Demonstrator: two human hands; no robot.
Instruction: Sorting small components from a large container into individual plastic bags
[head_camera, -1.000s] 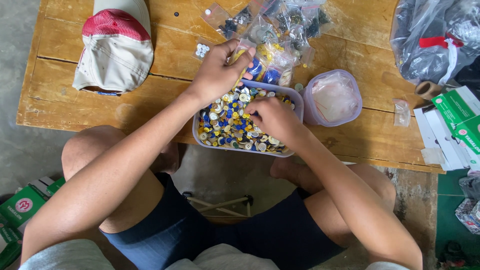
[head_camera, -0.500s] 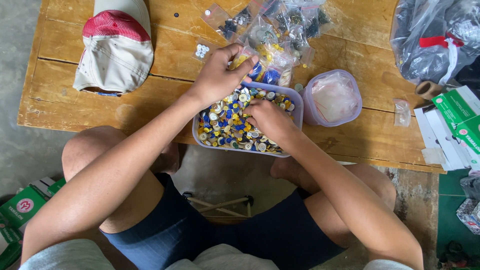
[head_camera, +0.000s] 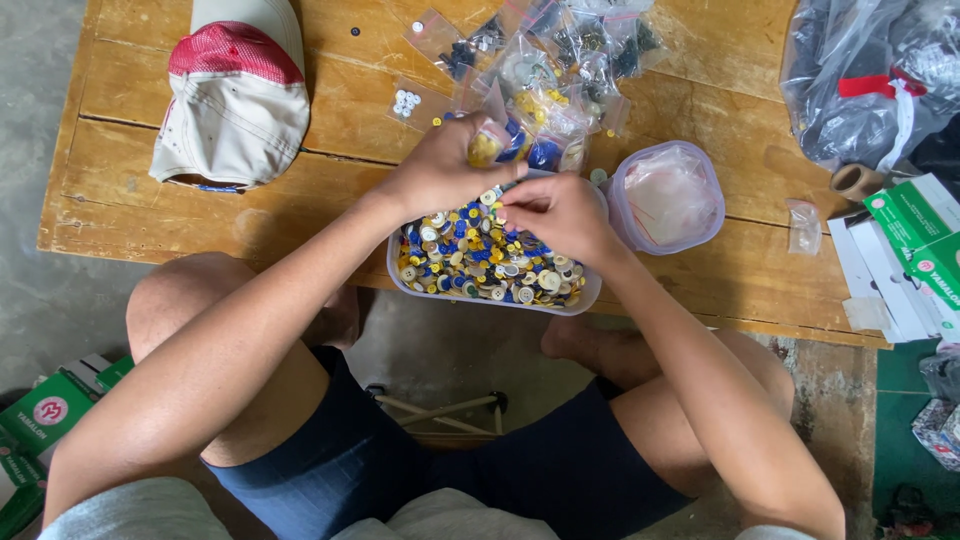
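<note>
The left hand (head_camera: 440, 165) grips a small clear bag (head_camera: 487, 143) of yellow and blue buttons, fingers curled around it, at 12 o'clock of the tub (head_camera: 590, 298). The right hand (head_camera: 560, 212) has thumb and forefinger pressed together on something tiny, probably one button; I cannot tell its colour. It hovers above the buttons (head_camera: 480, 260) at the tub's 1 o'clock corner, just beside the bag.

To do this well, hold the bag's mouth open and tilted over the tub, so a dropped button lands back in the heap. Pick one at a time with the fingertips. Keep the wrist clear of the round lidded tub (head_camera: 668, 195) at 3 o'clock and the bags (head_camera: 560, 55) piled at 12 o'clock on the table (head_camera: 250, 215).
</note>
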